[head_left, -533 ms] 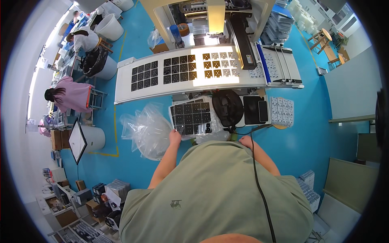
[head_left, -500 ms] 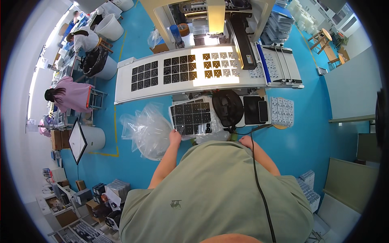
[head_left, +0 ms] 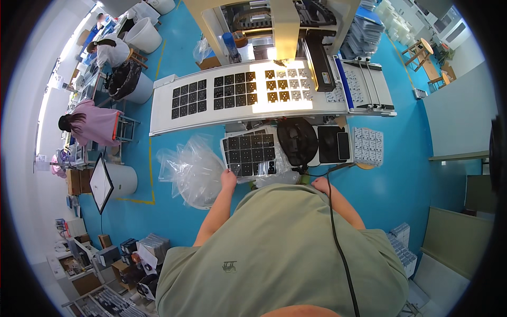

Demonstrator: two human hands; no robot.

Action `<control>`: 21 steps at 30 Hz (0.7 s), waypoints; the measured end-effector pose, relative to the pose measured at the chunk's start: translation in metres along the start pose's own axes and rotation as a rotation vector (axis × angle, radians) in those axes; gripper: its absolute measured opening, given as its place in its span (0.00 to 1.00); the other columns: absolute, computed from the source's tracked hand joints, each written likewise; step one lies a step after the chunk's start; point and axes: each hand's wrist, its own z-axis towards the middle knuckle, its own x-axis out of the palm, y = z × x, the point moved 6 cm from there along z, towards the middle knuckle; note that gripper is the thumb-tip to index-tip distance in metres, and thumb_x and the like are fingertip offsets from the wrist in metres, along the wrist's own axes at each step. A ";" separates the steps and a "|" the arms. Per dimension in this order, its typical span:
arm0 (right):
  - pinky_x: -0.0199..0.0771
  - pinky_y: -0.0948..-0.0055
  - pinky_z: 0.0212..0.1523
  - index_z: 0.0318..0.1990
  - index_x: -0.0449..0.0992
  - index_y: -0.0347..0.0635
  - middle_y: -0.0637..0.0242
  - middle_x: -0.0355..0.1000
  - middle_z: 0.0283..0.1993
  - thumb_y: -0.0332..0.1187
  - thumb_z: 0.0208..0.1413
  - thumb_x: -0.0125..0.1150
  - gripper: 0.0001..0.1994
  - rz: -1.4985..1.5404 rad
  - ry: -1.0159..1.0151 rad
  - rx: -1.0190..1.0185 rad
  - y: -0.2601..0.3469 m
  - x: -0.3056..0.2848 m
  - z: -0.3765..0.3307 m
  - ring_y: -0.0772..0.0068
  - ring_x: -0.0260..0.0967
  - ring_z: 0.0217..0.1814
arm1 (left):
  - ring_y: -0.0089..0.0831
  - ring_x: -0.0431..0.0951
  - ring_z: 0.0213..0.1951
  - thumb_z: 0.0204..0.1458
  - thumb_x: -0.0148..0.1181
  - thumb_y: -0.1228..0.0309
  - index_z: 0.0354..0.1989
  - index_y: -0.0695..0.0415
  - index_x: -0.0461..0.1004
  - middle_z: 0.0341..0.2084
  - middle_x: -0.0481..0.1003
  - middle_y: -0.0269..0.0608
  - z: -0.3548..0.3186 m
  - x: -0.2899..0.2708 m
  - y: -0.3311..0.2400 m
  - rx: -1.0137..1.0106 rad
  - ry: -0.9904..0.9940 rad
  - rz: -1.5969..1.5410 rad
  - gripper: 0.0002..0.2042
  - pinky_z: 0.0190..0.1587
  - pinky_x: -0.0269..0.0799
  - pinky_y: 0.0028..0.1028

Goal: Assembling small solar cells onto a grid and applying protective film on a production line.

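My left hand (head_left: 228, 179) is closed at the near left corner of a clear-edged sheet of black square pieces (head_left: 249, 154), its fingertips on the corner. The pieces sit in rows, each with small light dots. Close to my shirt, my right hand (head_left: 320, 184) is curled with its fingers folded; whatever they may hold is hidden. A black bag-like thing (head_left: 297, 141) lies right of the sheet. Beyond it, a phone (head_left: 343, 146) rests beside a dark pad (head_left: 328, 143). Clear plastic wrap (head_left: 195, 171) bulges to the left of my left hand.
A machine with a white belt (head_left: 161, 111) spans the far side, carrying groups of black squares. Its yellow-lit column (head_left: 285, 31) stands over the belt. A tray of pale parts (head_left: 368, 146) is at right. Two people sit at a bench on the far left.
The machine's lit column has come nearer over the belt, and its dark arm has shifted slightly. Both my hands and the sheet stay where they were.
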 end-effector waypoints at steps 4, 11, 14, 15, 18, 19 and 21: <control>0.81 0.55 0.51 0.38 0.88 0.44 0.50 0.83 0.41 0.48 0.51 0.61 0.19 0.002 0.015 0.006 -0.003 0.003 0.004 0.46 0.82 0.46 | 0.57 0.82 0.50 0.59 0.49 0.73 0.52 0.67 0.80 0.45 0.82 0.63 -0.010 -0.004 -0.012 -0.142 0.027 -0.065 0.18 0.53 0.75 0.44; 0.82 0.55 0.51 0.37 0.88 0.42 0.51 0.84 0.38 0.46 0.53 0.64 0.17 -0.034 -0.064 -0.044 -0.017 0.009 0.011 0.48 0.82 0.44 | 0.56 0.82 0.50 0.59 0.49 0.73 0.53 0.67 0.80 0.45 0.82 0.63 -0.021 -0.004 -0.034 -0.178 0.061 -0.085 0.19 0.53 0.75 0.43; 0.82 0.55 0.50 0.37 0.88 0.42 0.51 0.83 0.38 0.46 0.53 0.64 0.17 0.017 -0.039 -0.025 -0.002 0.005 0.004 0.48 0.82 0.43 | 0.55 0.82 0.50 0.59 0.49 0.73 0.53 0.67 0.80 0.45 0.82 0.63 -0.018 -0.012 -0.022 -0.162 0.024 -0.047 0.19 0.53 0.75 0.43; 0.82 0.55 0.50 0.37 0.88 0.42 0.51 0.83 0.38 0.46 0.53 0.64 0.17 0.016 -0.040 -0.024 -0.003 0.004 0.004 0.48 0.82 0.43 | 0.55 0.82 0.50 0.59 0.49 0.73 0.53 0.67 0.80 0.45 0.82 0.63 -0.017 -0.010 -0.022 -0.161 0.026 -0.048 0.19 0.53 0.75 0.43; 0.82 0.55 0.49 0.36 0.88 0.41 0.50 0.83 0.38 0.46 0.53 0.65 0.17 0.011 -0.024 -0.012 -0.005 0.005 0.004 0.49 0.82 0.42 | 0.56 0.82 0.50 0.59 0.49 0.72 0.53 0.67 0.80 0.45 0.82 0.63 -0.014 -0.007 -0.016 -0.163 0.039 -0.064 0.19 0.53 0.75 0.43; 0.82 0.55 0.48 0.36 0.88 0.41 0.50 0.83 0.37 0.46 0.53 0.65 0.16 -0.008 -0.027 -0.023 -0.003 0.004 0.004 0.49 0.82 0.41 | 0.56 0.82 0.50 0.58 0.49 0.72 0.53 0.67 0.80 0.45 0.82 0.63 -0.012 -0.007 -0.014 -0.148 0.032 -0.068 0.19 0.52 0.75 0.44; 0.83 0.55 0.47 0.36 0.88 0.41 0.50 0.83 0.37 0.45 0.52 0.65 0.16 -0.027 -0.030 -0.034 -0.003 0.004 0.005 0.50 0.83 0.40 | 0.56 0.82 0.50 0.58 0.49 0.72 0.52 0.67 0.80 0.45 0.82 0.63 -0.009 -0.006 -0.010 -0.132 0.026 -0.072 0.19 0.52 0.75 0.44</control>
